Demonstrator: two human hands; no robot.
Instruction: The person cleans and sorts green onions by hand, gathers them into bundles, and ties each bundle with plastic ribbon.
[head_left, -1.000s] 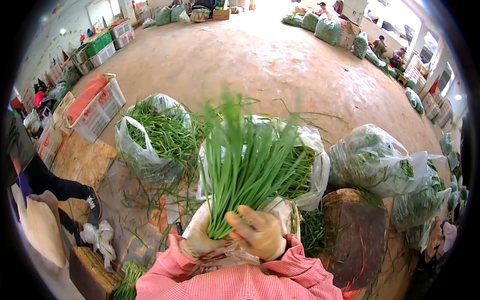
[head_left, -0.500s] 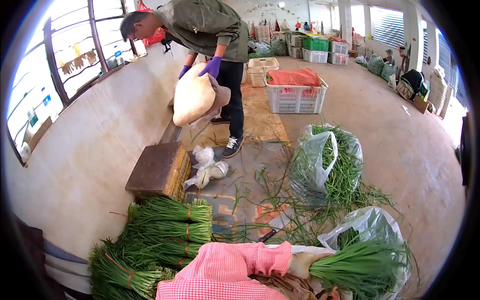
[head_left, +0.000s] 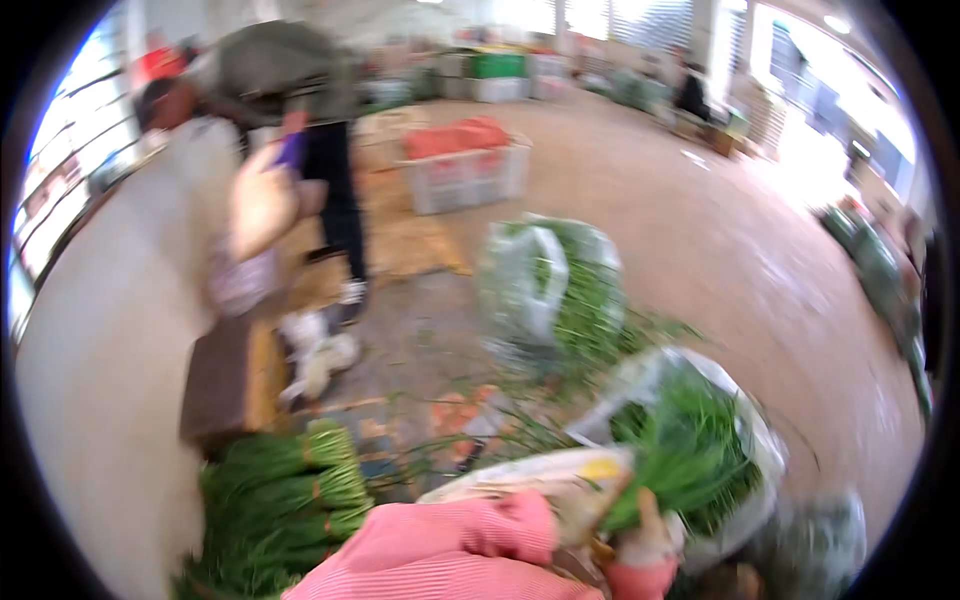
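Greens (head_left: pixel 672 452) in L hand (head_left: pixel 588 497), R hand (head_left: pixel 648 532) alongside, nr plastic bag (head_left: pixel 772 462)

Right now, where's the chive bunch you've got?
In the head view, the chive bunch is low and right of centre, its base by your right hand, its leaves over the open plastic bag.

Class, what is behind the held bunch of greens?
Behind the bunch of greens is an open plastic bag with more greens inside. The bunch covers part of the bag's contents, so those cannot be seen.
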